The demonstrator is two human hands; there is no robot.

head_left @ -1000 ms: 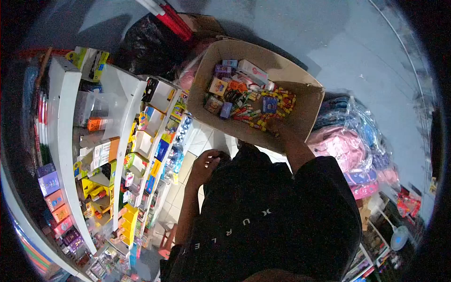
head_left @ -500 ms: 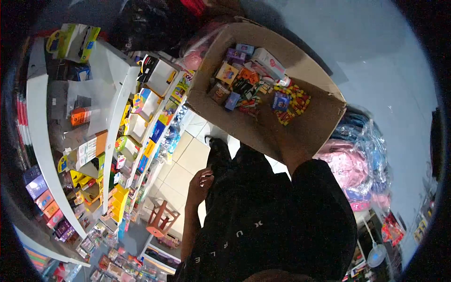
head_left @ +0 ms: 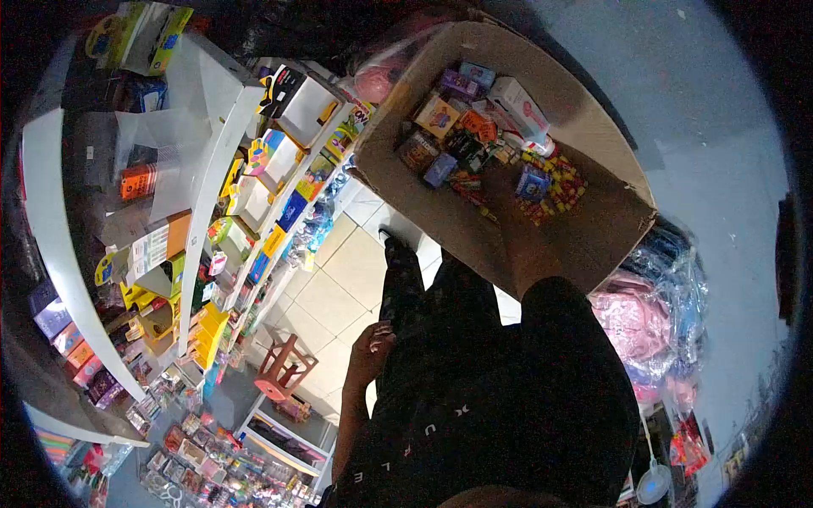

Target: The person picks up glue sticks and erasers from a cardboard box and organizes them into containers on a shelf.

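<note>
A large open cardboard box [head_left: 610, 157] stands in front of me. My right hand [head_left: 506, 188] reaches into it among the contents; its fingers are dark and blend with the small packs. Beside that hand are a small blue box [head_left: 532, 183] and a scatter of yellow-and-red small pieces [head_left: 563, 186]. Further in lie a white carton [head_left: 518, 108], an orange pack [head_left: 478, 125], a tan box [head_left: 437, 116] and a purple box [head_left: 461, 85]. My left hand [head_left: 375, 340] hangs by my thigh with its fingers curled in, and nothing shows in it.
Shelves [head_left: 216, 186] with stationery and small boxes run along the left. A reddish-brown stool [head_left: 284, 368] stands on the tiled floor [head_left: 339, 288]. Plastic-wrapped pink goods [head_left: 631, 317] sit right of the box. A blue-grey surface [head_left: 711, 144] extends along the right.
The view has shifted, so the box appears further right and slightly higher. My right hand has reached deeper among the small packs. My left hand stays by my thigh.
</note>
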